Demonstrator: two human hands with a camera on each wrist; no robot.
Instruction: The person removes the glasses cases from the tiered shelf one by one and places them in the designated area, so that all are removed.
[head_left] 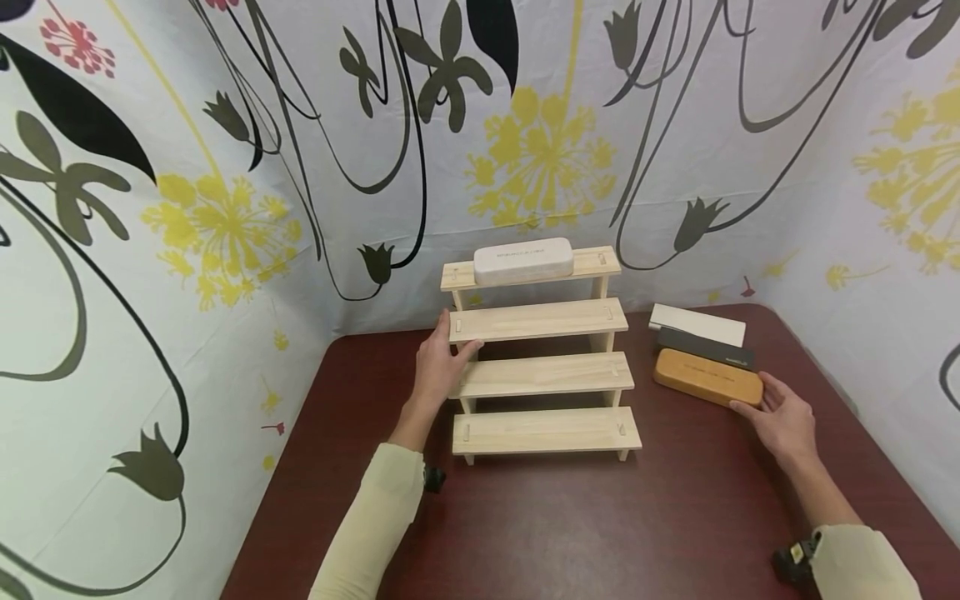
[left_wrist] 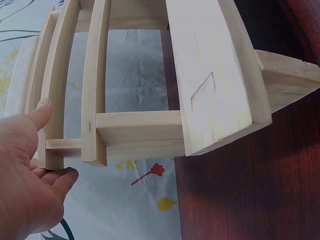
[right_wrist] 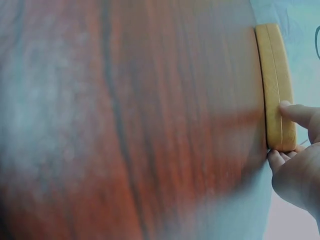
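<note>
A stepped wooden display stand (head_left: 546,375) with several shelves stands on the table. My left hand (head_left: 441,362) grips the left end of its second shelf from the top; in the left wrist view, the thumb and fingers lie around that shelf end (left_wrist: 51,152). A white glasses case (head_left: 523,262) lies on the top shelf. To the right of the stand, my right hand (head_left: 786,423) pinches the right end of a mustard-yellow glasses case (head_left: 707,377). In the right wrist view this closed yellow case (right_wrist: 276,85) rests on the table between thumb and fingers.
Behind the yellow case lie a black case (head_left: 705,347) and a flat white case (head_left: 697,323), close together. The dark red-brown table (head_left: 570,533) is bordered by patterned cloth (head_left: 547,167) at the back and both sides.
</note>
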